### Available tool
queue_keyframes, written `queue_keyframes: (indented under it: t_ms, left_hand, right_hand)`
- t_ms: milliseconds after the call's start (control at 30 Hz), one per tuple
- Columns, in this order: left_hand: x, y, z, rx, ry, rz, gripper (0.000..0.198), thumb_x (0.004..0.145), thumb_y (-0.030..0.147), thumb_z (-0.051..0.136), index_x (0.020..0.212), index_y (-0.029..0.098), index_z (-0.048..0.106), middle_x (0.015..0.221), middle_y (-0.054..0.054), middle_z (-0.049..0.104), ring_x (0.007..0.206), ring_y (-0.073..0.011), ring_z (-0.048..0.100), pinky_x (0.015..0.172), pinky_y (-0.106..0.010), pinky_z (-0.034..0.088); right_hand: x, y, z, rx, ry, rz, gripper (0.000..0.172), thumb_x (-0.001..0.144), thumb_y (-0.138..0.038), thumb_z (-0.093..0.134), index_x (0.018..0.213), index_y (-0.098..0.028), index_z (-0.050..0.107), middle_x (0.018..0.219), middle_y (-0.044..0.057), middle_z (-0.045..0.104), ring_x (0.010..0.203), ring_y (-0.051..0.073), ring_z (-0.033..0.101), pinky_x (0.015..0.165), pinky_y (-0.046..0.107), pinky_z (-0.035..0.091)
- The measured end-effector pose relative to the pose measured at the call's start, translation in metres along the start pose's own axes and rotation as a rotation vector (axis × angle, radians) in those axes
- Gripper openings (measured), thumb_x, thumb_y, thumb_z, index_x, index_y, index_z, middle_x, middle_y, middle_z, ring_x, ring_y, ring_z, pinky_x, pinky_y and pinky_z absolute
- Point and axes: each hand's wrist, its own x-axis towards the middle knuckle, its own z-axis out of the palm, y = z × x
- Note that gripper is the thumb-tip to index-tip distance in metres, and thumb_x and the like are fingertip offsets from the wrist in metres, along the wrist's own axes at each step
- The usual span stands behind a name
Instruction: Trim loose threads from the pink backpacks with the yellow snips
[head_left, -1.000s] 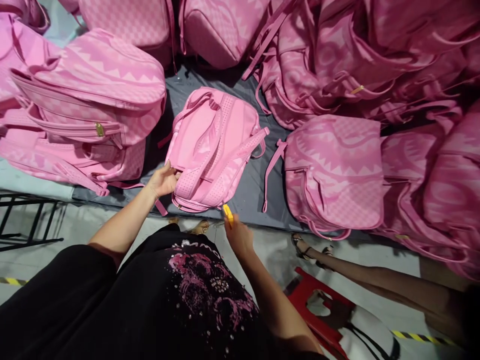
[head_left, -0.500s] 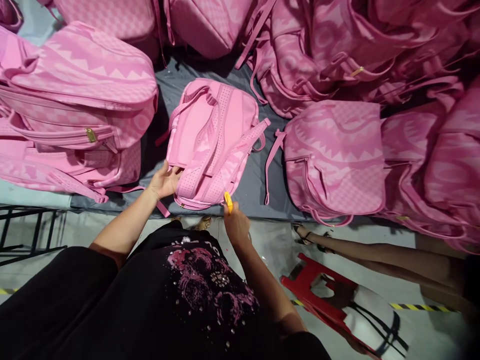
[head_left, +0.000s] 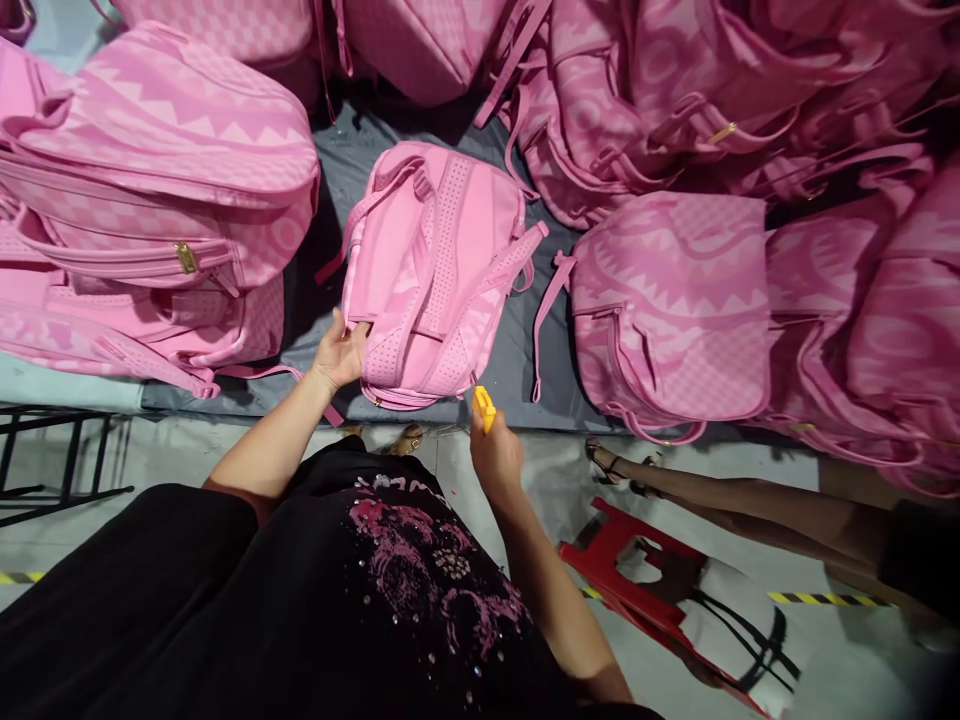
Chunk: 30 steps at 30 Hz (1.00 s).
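Bag point(head_left: 469, 250), pink, back panel up, on the grey cover point(head_left: 555, 405) near its front edge, between both hands. Across its back, 2 perforated straps: 1 slanting down to the lower left corner, 1 running from the bottom up past the right edge.

Left hand point(head_left: 343, 352) at the lower left side, palm turned up, thumb raised and apart, fingertips tucked out of sight at the edge; cannot tell from here whether gripping the fabric. Right hand point(head_left: 498, 458) closed round a yellow tool point(head_left: 485, 408), thin tip right at the lower right side of the bag.

To the left, 2 more bags piled up: the upper bag point(head_left: 210, 120) with a zigzag print and a gold tag point(head_left: 185, 257), the lower bag point(head_left: 259, 325) with a thin strap point(head_left: 262, 372) trailing toward the left wrist. To the right, another zigzag bag point(head_left: 675, 300), well apart from the tool. Further back, 2 checked bags point(head_left: 225, 28) and, upper right, a heap point(head_left: 592, 110) of pink bags.

Under the left pile, a pale cover point(head_left: 82, 385); below it, a black frame point(head_left: 67, 460). In front, a black top point(head_left: 300, 600) with pink print. On the floor, a red stool point(head_left: 601, 535), another person's legs point(head_left: 750, 500) in black sandals point(head_left: 606, 463), and striped tape point(head_left: 832, 600).
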Motion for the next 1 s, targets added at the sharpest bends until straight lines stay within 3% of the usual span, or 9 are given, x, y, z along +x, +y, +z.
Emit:
queue_keyframes:
  t_ms: [267, 467, 633, 700, 800, 833, 900, 967, 1000]
  left_hand:
    - [0.006, -0.004, -0.001, -0.026, -0.033, -0.050, 0.090, 0.085, 0.082, 0.039, 0.140, 0.012, 0.048, 0.134, -0.019, 0.063, 0.138, -0.0355, 0.049, 0.117, -0.057, 0.035]
    - [0.008, -0.004, 0.008, -0.075, -0.018, -0.079, 0.081, 0.090, 0.074, 0.039, 0.139, 0.011, 0.047, 0.131, -0.019, 0.065, 0.134, -0.0341, 0.054, 0.115, -0.056, 0.038]
    - [0.004, 0.002, 0.020, 0.043, 0.069, -0.104, 0.069, 0.091, 0.068, 0.043, 0.132, 0.012, 0.050, 0.122, -0.017, 0.069, 0.125, -0.0339, 0.061, 0.108, -0.054, 0.046]
    - [-0.007, 0.001, 0.027, 0.291, 0.215, -0.056, 0.065, 0.087, 0.062, 0.055, 0.131, 0.014, 0.051, 0.122, -0.015, 0.068, 0.125, -0.0344, 0.060, 0.108, -0.053, 0.047]
    - [-0.026, -0.013, 0.043, 0.936, 0.433, 0.256, 0.074, 0.081, 0.047, 0.071, 0.144, 0.018, 0.043, 0.143, -0.016, 0.056, 0.142, -0.0370, 0.042, 0.117, -0.055, 0.036]
    - [-0.029, -0.022, 0.047, 1.187, 0.403, 0.367, 0.080, 0.080, 0.042, 0.073, 0.149, 0.020, 0.038, 0.154, -0.016, 0.045, 0.149, -0.0384, 0.030, 0.120, -0.057, 0.028]
    - [-0.025, -0.041, 0.055, 1.654, 0.153, 0.461, 0.084, 0.081, 0.032, 0.071, 0.155, 0.022, 0.031, 0.166, -0.015, 0.021, 0.155, -0.0398, 0.006, 0.123, -0.063, 0.011]
    - [-0.006, -0.058, 0.058, 1.986, -0.127, 0.389, 0.086, 0.080, 0.024, 0.071, 0.156, 0.019, 0.032, 0.168, -0.018, 0.011, 0.155, -0.0417, -0.001, 0.121, -0.066, 0.001]
    - [0.005, -0.064, 0.058, 2.088, -0.195, 0.343, 0.087, 0.078, 0.021, 0.072, 0.156, 0.017, 0.033, 0.167, -0.021, 0.011, 0.155, -0.0433, 0.000, 0.120, -0.067, -0.001]
  right_hand:
    - [0.005, 0.005, 0.001, 0.115, -0.004, 0.065, 0.045, 0.105, -0.046, 0.032, 0.129, -0.016, 0.055, 0.102, 0.014, 0.072, 0.095, 0.026, 0.069, 0.074, 0.030, 0.044]
    - [-0.065, 0.031, 0.021, 0.083, -0.094, 0.118, 0.043, 0.106, -0.043, 0.031, 0.125, -0.014, 0.056, 0.091, 0.013, 0.073, 0.084, 0.026, 0.071, 0.063, 0.029, 0.039]
    - [-0.078, -0.004, 0.048, 0.001, -0.196, -0.042, 0.034, 0.105, -0.042, 0.038, 0.119, -0.018, 0.057, 0.095, 0.010, 0.074, 0.087, 0.024, 0.072, 0.066, 0.028, 0.040]
    - [-0.068, -0.015, 0.053, -0.014, -0.208, -0.045, 0.035, 0.105, -0.044, 0.037, 0.119, -0.019, 0.057, 0.096, 0.011, 0.074, 0.089, 0.024, 0.072, 0.069, 0.028, 0.042]
    - [-0.059, -0.019, 0.058, -0.002, -0.205, -0.028, 0.038, 0.105, -0.047, 0.035, 0.119, -0.019, 0.057, 0.093, 0.011, 0.074, 0.089, 0.025, 0.073, 0.069, 0.029, 0.044]
    - [-0.058, -0.019, 0.060, 0.012, -0.189, -0.034, 0.038, 0.105, -0.047, 0.034, 0.120, -0.019, 0.056, 0.093, 0.011, 0.074, 0.089, 0.025, 0.073, 0.070, 0.029, 0.044]
    - [-0.055, -0.018, 0.065, 0.039, -0.155, -0.048, 0.038, 0.105, -0.046, 0.034, 0.121, -0.019, 0.056, 0.094, 0.011, 0.074, 0.090, 0.025, 0.073, 0.071, 0.029, 0.045]
    - [-0.053, -0.018, 0.069, 0.061, -0.133, -0.047, 0.037, 0.105, -0.044, 0.035, 0.122, -0.019, 0.056, 0.095, 0.011, 0.074, 0.090, 0.024, 0.073, 0.071, 0.029, 0.046]
    - [-0.051, -0.019, 0.071, 0.072, -0.127, -0.042, 0.037, 0.105, -0.043, 0.035, 0.121, -0.018, 0.057, 0.094, 0.011, 0.074, 0.090, 0.024, 0.073, 0.071, 0.028, 0.046]
